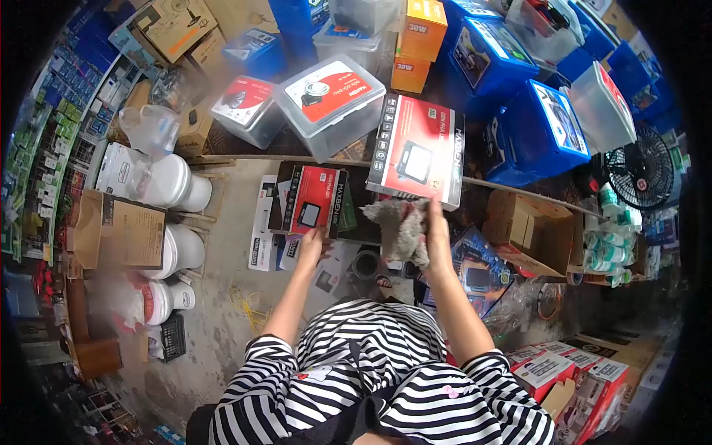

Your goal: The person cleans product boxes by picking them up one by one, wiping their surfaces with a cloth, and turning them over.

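My left hand [311,248] is closed on the near edge of a smaller red and black box [317,200] with a floodlight picture, below the shelf edge. My right hand [437,237] holds a grey fluffy cloth [404,230], which hangs to the left of the fingers. Just beyond the cloth, a larger red and white floodlight box [417,152] lies on the shelf and juts over its front edge. The fingertips of my right hand are close to that box's near edge; whether they touch it I cannot tell.
Clear plastic cases [330,104], blue boxes [538,133] and orange boxes [421,33] crowd the shelf. An open cardboard box [530,230] and a black fan [639,169] are at the right. White buckets [170,182] stand at the left. Red boxes [545,371] lie at the lower right.
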The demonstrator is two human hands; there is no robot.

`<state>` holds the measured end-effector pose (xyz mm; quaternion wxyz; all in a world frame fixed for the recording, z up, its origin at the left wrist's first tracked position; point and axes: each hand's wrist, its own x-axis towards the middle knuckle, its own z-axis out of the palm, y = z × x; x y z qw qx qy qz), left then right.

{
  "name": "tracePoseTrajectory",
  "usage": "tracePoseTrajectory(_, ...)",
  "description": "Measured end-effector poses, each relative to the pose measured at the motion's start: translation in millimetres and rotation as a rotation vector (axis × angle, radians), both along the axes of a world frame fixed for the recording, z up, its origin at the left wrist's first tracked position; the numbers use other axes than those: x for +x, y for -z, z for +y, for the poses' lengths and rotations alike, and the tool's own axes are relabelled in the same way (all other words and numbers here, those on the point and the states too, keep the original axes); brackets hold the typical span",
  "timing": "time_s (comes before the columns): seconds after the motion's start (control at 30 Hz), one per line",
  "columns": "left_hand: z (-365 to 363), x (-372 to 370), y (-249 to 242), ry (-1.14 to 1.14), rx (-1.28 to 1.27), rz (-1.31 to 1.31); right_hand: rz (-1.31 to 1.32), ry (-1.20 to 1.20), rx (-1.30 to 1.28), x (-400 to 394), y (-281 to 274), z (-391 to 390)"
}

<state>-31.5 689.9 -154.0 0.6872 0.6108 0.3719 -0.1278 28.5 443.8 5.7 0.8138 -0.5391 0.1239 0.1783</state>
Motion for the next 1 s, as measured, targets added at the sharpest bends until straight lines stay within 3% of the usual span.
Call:
tracePoseTrajectory(0.07,-1.7,2.8,-2.2,-0.149,0.590,-0.483,-0.023,0.141,0.156,9.8,16.8,-7.7)
tracePoseTrajectory(0.13,-8.4,18.6,-63.6,-0.305,0.709,-0.623,-0.020,0.169,0.051,13.9,1.0,-9.2)
tracePoseTrajectory(0.2,-15.8,35.9,-129.7,-0.250,0.945,-0.808,-0.005,0.153,0.074,13.0,2.6,-8.2)
tracePoseTrajectory(0.27,-19.1,51.0,-174.4,-0.173,1.009,-0.920,0.014,0.126,0.123,12.8,0.4,-9.9)
tracePoseTrajectory(0.37,-24.0,73.6,-196.3,-0.134,1.027,-1.035,0.036,0.112,0.174,10.7,2.3,-15.0)
tracePoseTrajectory(0.57,-29.3,98.1,-202.2,-0.059,1.037,-1.019,0.011,0.061,-0.044,16.9,-13.9,-48.6)
tracePoseTrajectory(0.63,-26.9,104.8,-204.9,-0.096,1.004,-1.041,0.009,0.084,0.066,25.0,-10.8,-48.3)
tracePoseTrajectory(0.77,-17.9,116.3,-199.9,-0.112,1.088,-1.039,-0.008,0.011,-0.020,58.7,5.9,-59.8)
tracePoseTrajectory(0.83,-19.8,116.9,-199.3,-0.115,1.113,-1.034,-0.041,0.074,-0.104,65.4,-13.0,-49.5)
tracePoseTrajectory(0.87,-19.3,117.8,-196.4,-0.114,1.163,-1.055,-0.108,0.069,-0.311,68.7,-16.2,-48.8)
tracePoseTrajectory(1.0,-17.1,113.8,-189.0,-0.150,1.233,-1.064,-0.071,0.092,-0.261,65.8,-0.2,-46.3)
